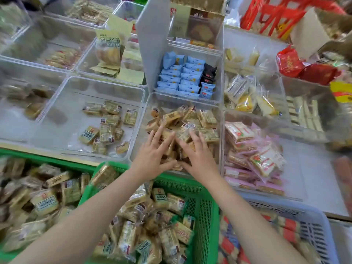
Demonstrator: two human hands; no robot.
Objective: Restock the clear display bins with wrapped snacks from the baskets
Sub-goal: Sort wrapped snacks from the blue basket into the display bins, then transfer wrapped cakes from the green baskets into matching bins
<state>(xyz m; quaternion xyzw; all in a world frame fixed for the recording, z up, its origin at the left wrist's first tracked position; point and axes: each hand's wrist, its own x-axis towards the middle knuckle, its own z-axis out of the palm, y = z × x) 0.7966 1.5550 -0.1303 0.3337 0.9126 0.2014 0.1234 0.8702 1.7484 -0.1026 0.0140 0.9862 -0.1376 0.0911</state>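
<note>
A clear display bin (150, 103) in the middle holds a heap of tan wrapped snacks (202, 119). My left hand (154, 157) and my right hand (198, 155) lie side by side on the near part of that heap, fingers straight and spread, thumbs nearly touching. Below my arms stands a green basket (202, 202) filled with the same kind of wrapped snacks (144, 225). A second green basket (47, 159) at the lower left also holds wrapped snacks (45, 199).
A clear bin (62, 88) to the left holds several tan snacks. A bin of pink packets (253, 161) sits on the right. Blue packets (182, 77) fill the bin behind. A grey-blue basket (312, 225) is at the lower right. Red packaging (297, 63) lies far right.
</note>
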